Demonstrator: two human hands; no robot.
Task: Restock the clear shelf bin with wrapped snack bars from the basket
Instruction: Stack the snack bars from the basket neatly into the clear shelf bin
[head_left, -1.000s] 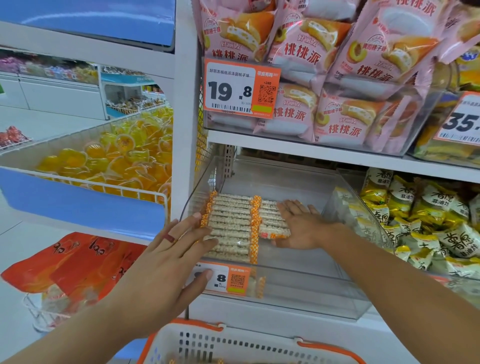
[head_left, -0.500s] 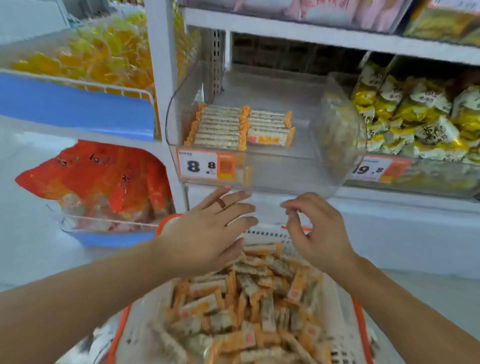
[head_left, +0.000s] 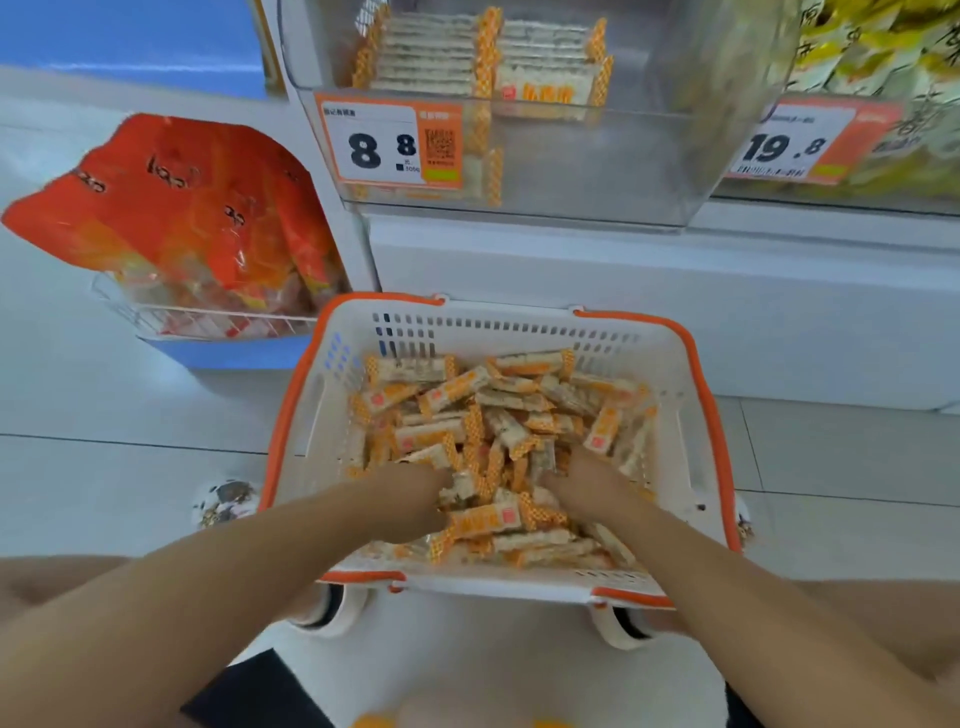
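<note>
Left hand (head_left: 410, 493): reached down to 12 o'clock, fingers buried among snack bars (head_left: 498, 441); grip unreadable.
Right hand (head_left: 582, 480): likewise buried, grip unreadable.
Bars: heaped in basket (head_left: 696, 395).
Clear bin (head_left: 597, 171): 12 o'clock, above.

From where I sit, my left hand (head_left: 410, 493) and right hand (head_left: 582, 480) are no longer up at the clear shelf bin (head_left: 597, 171); a second ago they lay against the neat rows there, then hovered above the basket (head_left: 322, 415), and now both are plunged into its loose heap of snack bars (head_left: 467, 415). The fingertips are buried among the wrappers (whether they have hold of any bar I cannot tell). My view has tipped downward too: the upper shelves have slid out of sight, the bin sits at the top edge, and the basket fills the middle.
</note>
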